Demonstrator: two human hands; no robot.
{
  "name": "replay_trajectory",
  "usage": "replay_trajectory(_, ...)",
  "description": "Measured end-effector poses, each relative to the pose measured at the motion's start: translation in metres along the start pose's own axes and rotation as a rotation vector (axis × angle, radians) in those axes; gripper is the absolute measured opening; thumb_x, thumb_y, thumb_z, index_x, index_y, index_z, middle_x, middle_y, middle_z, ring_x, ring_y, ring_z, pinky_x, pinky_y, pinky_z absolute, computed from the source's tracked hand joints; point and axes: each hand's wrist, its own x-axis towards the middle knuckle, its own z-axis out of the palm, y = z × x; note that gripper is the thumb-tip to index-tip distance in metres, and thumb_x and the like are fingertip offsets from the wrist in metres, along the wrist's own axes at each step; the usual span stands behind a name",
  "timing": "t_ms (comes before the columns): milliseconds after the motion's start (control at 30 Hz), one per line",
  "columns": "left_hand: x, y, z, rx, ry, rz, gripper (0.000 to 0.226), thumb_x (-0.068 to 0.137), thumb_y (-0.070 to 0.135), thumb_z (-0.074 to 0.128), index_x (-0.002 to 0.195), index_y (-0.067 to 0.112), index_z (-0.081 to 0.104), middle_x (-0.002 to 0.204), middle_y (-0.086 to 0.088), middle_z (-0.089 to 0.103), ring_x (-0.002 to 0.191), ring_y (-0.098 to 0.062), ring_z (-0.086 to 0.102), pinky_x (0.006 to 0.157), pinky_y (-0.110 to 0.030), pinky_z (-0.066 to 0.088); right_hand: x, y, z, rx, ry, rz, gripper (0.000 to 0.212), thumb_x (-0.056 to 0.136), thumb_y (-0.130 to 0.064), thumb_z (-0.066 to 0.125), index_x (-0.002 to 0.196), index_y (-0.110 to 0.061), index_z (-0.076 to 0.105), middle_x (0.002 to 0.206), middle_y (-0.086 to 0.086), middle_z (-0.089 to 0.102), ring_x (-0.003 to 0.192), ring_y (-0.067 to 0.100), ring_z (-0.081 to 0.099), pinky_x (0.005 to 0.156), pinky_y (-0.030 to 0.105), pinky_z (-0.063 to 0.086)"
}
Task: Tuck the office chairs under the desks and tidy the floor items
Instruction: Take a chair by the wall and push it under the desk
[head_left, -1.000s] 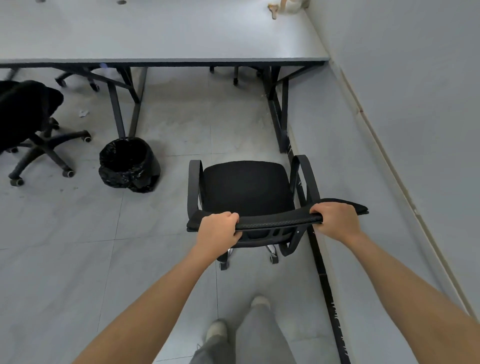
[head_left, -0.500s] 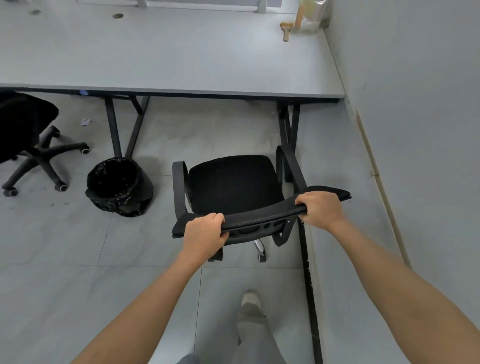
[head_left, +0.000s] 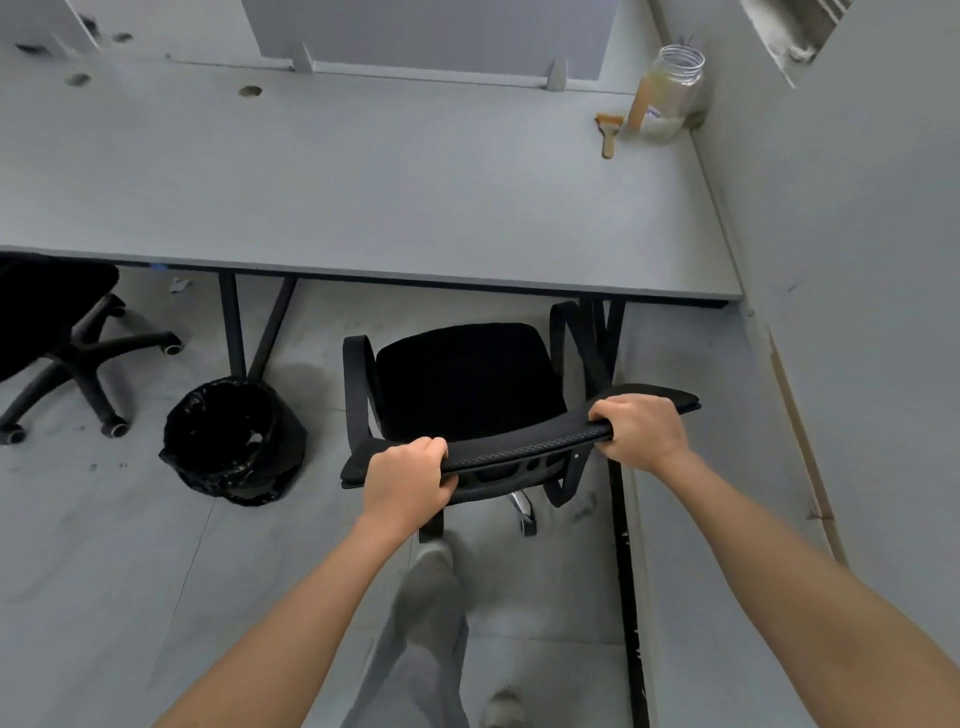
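Observation:
A black office chair (head_left: 462, 379) with armrests stands just in front of the grey desk (head_left: 363, 197), its seat front near the desk edge. My left hand (head_left: 408, 480) grips the left part of the chair's backrest top. My right hand (head_left: 641, 428) grips the right part of the same backrest. A black bin (head_left: 228, 436) lined with a black bag sits on the floor to the chair's left, beside a desk leg. A second black chair (head_left: 57, 332) stands at the far left, partly under the desk.
A wall (head_left: 857, 312) runs close along the right. A glass jar (head_left: 670, 96) and a small brush (head_left: 609, 132) sit at the desk's back right corner. A scrap of paper (head_left: 179, 285) lies under the desk. My legs are below the chair.
The chair has rolled forward toward the desk with both hands on its backrest, and I have stepped closer. The desk now fills more of the view.

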Motion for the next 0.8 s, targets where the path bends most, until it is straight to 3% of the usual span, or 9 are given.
replay_trajectory(233,0.077,-0.049,-0.009,-0.019,0.001,0.029,0.017,0.068,0.028,0.071,0.073,0.016,0.06,0.063,0.003,0.063,0.051,-0.021,0.058,0.041,-0.017,0.019,0.079,-0.003,0.005,-0.004,-0.049,0.058,0.016,0.068,-0.027,0.063,0.082,-0.024,0.07,0.078,-0.006,0.071,0.075,0.02,0.066,0.055,0.024,0.042)
replay_trajectory(367,0.111,-0.066,-0.014,-0.026,0.008,0.009,0.019,0.065,0.026,0.073,0.074,0.015,0.061,0.064,0.003,0.064,0.052,-0.023,0.06,0.046,-0.022,0.031,0.116,-0.001,0.007,0.0,-0.091,0.076,0.021,0.069,-0.025,0.06,0.088,-0.024,0.07,0.083,-0.006,0.071,0.08,0.021,0.065,0.06,0.027,0.046)
replay_trajectory(567,0.149,-0.08,-0.023,-0.059,-0.063,-0.022,0.018,0.079,0.033,0.059,0.088,0.018,0.06,0.081,0.004,0.065,0.072,-0.023,0.062,0.056,-0.027,0.039,0.157,0.003,0.008,0.02,-0.079,0.04,0.015,0.072,-0.027,0.06,0.085,-0.024,0.069,0.078,-0.006,0.07,0.074,0.021,0.064,0.055,0.023,0.036)
replay_trajectory(800,0.177,-0.092,-0.028,-0.038,-0.079,-0.073,0.018,0.079,0.037,0.057,0.091,0.024,0.06,0.086,0.008,0.067,0.076,-0.018,0.062,0.06,-0.027,0.041,0.185,0.005,0.009,0.01,-0.101,0.024,0.018,0.078,-0.031,0.056,0.092,-0.026,0.066,0.086,-0.009,0.069,0.081,0.017,0.063,0.058,0.023,0.034)
